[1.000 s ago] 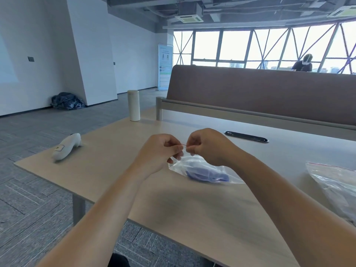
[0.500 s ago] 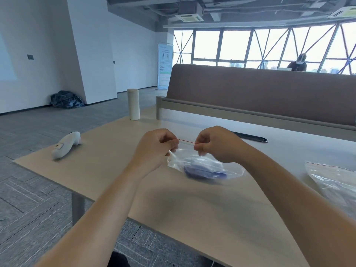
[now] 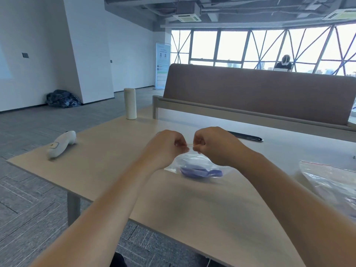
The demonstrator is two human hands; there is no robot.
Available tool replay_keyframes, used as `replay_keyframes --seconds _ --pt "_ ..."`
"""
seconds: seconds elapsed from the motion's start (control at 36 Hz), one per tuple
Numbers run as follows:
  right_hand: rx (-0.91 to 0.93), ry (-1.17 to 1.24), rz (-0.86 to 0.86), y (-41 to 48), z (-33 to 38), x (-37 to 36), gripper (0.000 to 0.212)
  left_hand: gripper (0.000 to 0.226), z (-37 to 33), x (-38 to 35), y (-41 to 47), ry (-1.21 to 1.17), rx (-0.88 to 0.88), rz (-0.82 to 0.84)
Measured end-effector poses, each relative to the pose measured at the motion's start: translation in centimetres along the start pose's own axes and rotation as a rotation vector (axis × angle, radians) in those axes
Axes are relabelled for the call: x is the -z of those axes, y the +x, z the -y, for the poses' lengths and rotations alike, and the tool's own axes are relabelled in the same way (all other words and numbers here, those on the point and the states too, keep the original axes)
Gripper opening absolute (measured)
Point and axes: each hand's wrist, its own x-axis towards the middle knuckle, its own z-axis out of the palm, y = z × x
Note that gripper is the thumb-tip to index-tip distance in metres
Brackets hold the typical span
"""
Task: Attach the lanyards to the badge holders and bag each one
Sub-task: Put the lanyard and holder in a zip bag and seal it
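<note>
Plastic bag point(image 3: 194, 163) sags onto the table point(image 3: 115, 151), blue lanyard point(image 3: 200, 172) inside. Left hand point(image 3: 167, 147) and right hand point(image 3: 213, 145) each pinch its top edge, close together. Seems light, limp, slick; that stiffer seal strip looks the best hold.

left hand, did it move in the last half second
Yes. The left hand slid right, away from the white cylinder, closing on the right hand along the bag top.
</note>
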Motion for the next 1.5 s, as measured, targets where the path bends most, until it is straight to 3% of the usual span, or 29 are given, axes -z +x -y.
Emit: replay_keyframes --seconds 0.53,0.97,1.11,1.36,1.5 --pt "-0.109 0.175 -0.042 -3.0 -5.0 1.3 0.01 0.011 0.9 0.8 -1.4 -0.303 0.117 -0.079" --pt "-0.208 0.286 -0.164 -6.3 -6.6 2.1 0.02 0.014 1.0 3.0 -3.9 -0.194 0.189 -0.105" --pt "-0.249 0.349 -0.19 -6.1 -5.6 2.4 0.013 0.007 1.6 3.9 -4.1 -0.257 0.175 -0.137" --pt "-0.372 0.772 -0.294 -1.6 -4.3 2.6 0.004 0.008 1.6 3.9 -0.5 -0.679 0.211 -0.226" --pt "-0.375 0.997 -0.418 2.9 -5.3 2.4 0.004 0.019 2.0 3.7 5.3 -0.719 0.152 -0.223"
